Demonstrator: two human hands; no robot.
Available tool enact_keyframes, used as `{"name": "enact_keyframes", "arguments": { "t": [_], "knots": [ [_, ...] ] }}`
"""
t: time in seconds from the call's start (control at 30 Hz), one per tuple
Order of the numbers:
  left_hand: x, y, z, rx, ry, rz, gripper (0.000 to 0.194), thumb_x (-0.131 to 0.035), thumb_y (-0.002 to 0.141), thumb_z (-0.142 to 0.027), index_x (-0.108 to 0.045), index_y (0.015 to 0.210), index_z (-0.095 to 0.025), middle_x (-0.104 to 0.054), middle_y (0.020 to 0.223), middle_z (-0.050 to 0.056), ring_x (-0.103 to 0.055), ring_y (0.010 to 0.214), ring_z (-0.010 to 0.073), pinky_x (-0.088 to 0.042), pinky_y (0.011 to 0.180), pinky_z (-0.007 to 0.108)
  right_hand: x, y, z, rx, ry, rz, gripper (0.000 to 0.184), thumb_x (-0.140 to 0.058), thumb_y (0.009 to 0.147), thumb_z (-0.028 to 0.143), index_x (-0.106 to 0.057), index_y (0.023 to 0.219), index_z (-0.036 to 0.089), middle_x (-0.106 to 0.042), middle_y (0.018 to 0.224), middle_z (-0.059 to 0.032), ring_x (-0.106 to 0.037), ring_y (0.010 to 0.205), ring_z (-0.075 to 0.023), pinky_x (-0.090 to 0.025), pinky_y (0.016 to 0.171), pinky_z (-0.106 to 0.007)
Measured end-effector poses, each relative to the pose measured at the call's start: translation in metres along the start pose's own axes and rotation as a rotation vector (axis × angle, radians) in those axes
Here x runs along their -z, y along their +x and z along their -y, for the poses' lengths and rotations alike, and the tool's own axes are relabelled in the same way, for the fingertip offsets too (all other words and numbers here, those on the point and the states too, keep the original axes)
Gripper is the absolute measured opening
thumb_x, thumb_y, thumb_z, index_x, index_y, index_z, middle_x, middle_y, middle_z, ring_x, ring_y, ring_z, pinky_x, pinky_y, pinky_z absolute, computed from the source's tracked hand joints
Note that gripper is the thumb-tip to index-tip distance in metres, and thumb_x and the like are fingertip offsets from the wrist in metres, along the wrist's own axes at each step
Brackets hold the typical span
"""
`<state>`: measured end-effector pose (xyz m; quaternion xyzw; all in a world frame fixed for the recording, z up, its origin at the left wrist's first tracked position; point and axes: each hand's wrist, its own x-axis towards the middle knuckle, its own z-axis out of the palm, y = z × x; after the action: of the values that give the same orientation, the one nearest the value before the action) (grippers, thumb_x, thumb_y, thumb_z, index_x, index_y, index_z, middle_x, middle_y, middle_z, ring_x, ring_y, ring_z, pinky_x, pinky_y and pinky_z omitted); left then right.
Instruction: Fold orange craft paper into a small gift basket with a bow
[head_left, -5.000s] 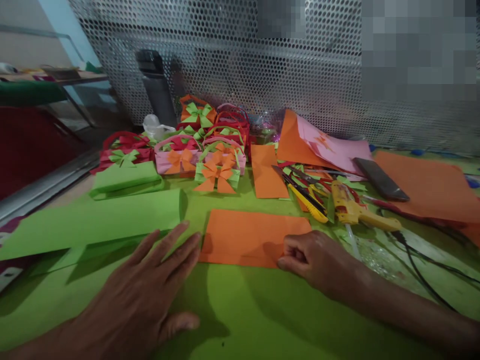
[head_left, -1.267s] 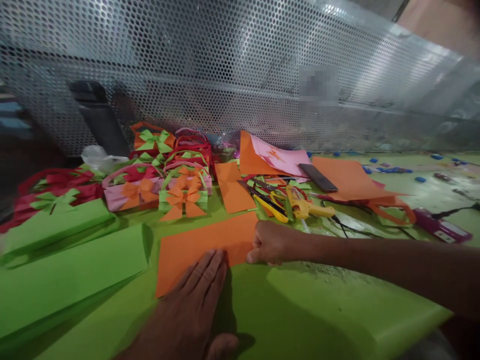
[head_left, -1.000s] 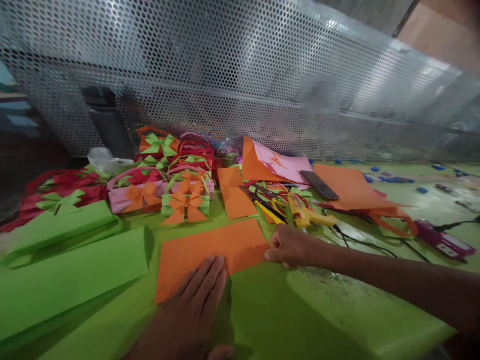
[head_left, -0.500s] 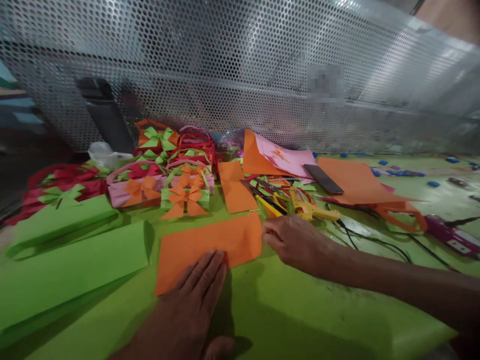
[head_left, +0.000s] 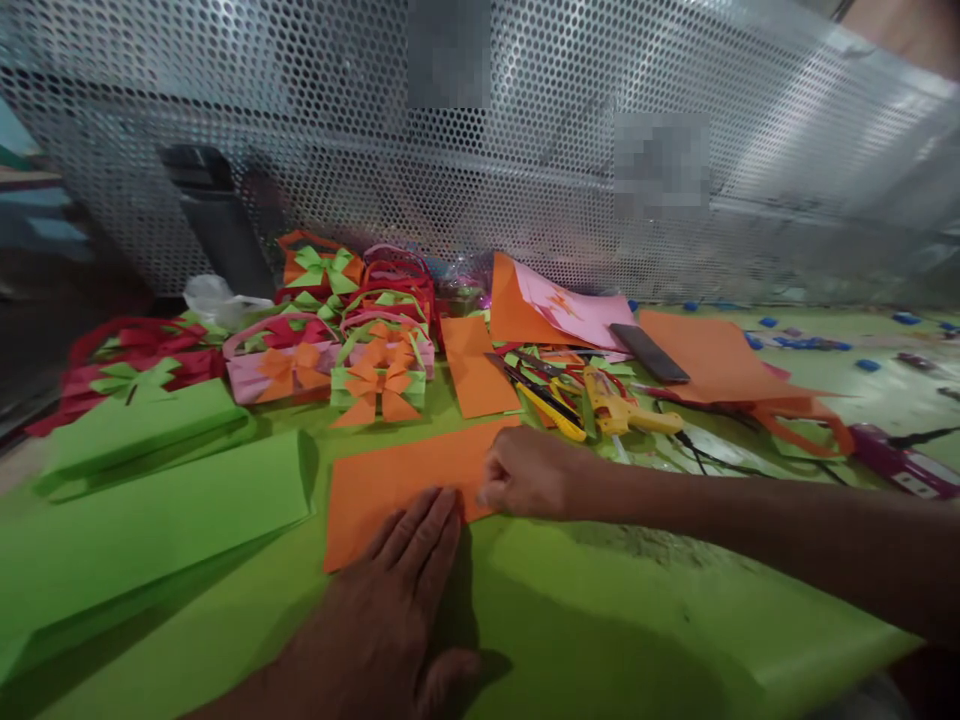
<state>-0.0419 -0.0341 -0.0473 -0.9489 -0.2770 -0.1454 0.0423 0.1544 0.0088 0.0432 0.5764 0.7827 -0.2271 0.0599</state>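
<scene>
A flat orange sheet (head_left: 420, 460), of paper or felt, lies in front of me on the green tabletop. My left hand (head_left: 382, 590) rests on its near edge, palm down, fingers stretched out and thumb apart. On the sheet's right end is my right hand (head_left: 529, 472), curled into a fist with its knuckles against the surface; nothing shows in it. Just beyond are a yellow glue gun (head_left: 622, 410), a yellow cutter knife (head_left: 551, 410) and a narrower orange piece (head_left: 478, 368).
Left lie folded green pieces (head_left: 180, 530). Behind them stand several small bags with bows (head_left: 379, 385) and a dark bottle (head_left: 225, 230). A dark phone (head_left: 649, 352) rests on orange sheets, near a purple power strip (head_left: 900, 460). A perforated metal panel (head_left: 337, 130) borders the back.
My right hand has moved left from beside the sheet's right edge onto its right end, still in a fist. My left hand stays flat on the sheet. The view has shifted slightly.
</scene>
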Motion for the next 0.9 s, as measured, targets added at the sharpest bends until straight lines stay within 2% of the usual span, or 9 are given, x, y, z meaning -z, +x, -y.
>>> {"name": "enact_keyframes", "arguments": {
  "t": [0.13,0.3,0.43,0.6,0.77,0.9],
  "knots": [
    [0.007,0.003,-0.001,0.012,0.001,0.023,0.093,-0.039,0.079,-0.064,0.003,0.141,-0.010,-0.034,0.138,0.021,-0.037,0.124,0.0341,-0.036,0.096,0.044,-0.011,0.012,-0.006,-0.059,0.085,0.099,0.023,-0.058,0.065,0.036,-0.054,0.055,0.015,-0.051,0.048,0.0010,-0.045,0.045,-0.0092,-0.027,0.040,-0.020],
    [0.007,0.002,0.000,0.021,-0.005,0.007,0.092,-0.040,0.079,-0.063,0.005,0.141,-0.012,-0.034,0.138,0.019,-0.038,0.123,0.0328,-0.037,0.095,0.042,-0.007,0.007,-0.019,-0.090,0.151,0.138,0.023,-0.056,0.065,0.032,-0.052,0.050,0.015,-0.054,0.048,-0.0011,-0.047,0.044,-0.0093,-0.030,0.040,-0.019],
    [-0.001,-0.002,0.001,-0.011,0.027,-0.050,0.093,-0.043,0.078,-0.062,-0.001,0.142,-0.009,-0.037,0.137,0.020,-0.038,0.123,0.0331,-0.037,0.095,0.042,-0.008,-0.004,-0.040,-0.123,0.179,0.107,0.024,-0.054,0.067,0.030,-0.049,0.049,0.015,-0.052,0.046,-0.0003,-0.046,0.043,-0.0085,-0.030,0.040,-0.019],
    [-0.009,-0.006,0.003,-0.001,0.024,-0.060,0.087,-0.042,0.079,-0.061,-0.009,0.142,-0.010,-0.031,0.141,0.016,-0.032,0.127,0.0318,-0.034,0.100,0.041,-0.014,-0.018,-0.060,-0.165,0.189,0.058,0.025,-0.051,0.069,0.030,-0.046,0.049,0.016,-0.050,0.045,0.0011,-0.042,0.041,-0.0073,-0.028,0.039,-0.019],
    [-0.009,-0.007,0.005,-0.034,0.047,-0.054,0.087,-0.042,0.079,-0.061,-0.011,0.141,-0.008,-0.029,0.141,0.017,-0.031,0.128,0.0317,-0.033,0.101,0.041,-0.018,-0.025,-0.070,-0.209,0.148,0.019,0.027,-0.046,0.070,0.025,-0.043,0.044,0.016,-0.046,0.042,0.0019,-0.039,0.039,-0.0066,-0.027,0.039,-0.019],
    [-0.005,-0.005,0.003,0.012,-0.015,-0.019,0.085,-0.040,0.080,-0.062,-0.008,0.142,-0.012,-0.028,0.143,0.014,-0.030,0.129,0.0300,-0.031,0.103,0.042,-0.012,-0.033,-0.068,-0.248,0.031,-0.071,0.028,-0.046,0.070,0.019,-0.040,0.042,0.016,-0.039,0.041,0.0029,-0.033,0.039,-0.0064,-0.021,0.041,-0.022]
  ]
}}
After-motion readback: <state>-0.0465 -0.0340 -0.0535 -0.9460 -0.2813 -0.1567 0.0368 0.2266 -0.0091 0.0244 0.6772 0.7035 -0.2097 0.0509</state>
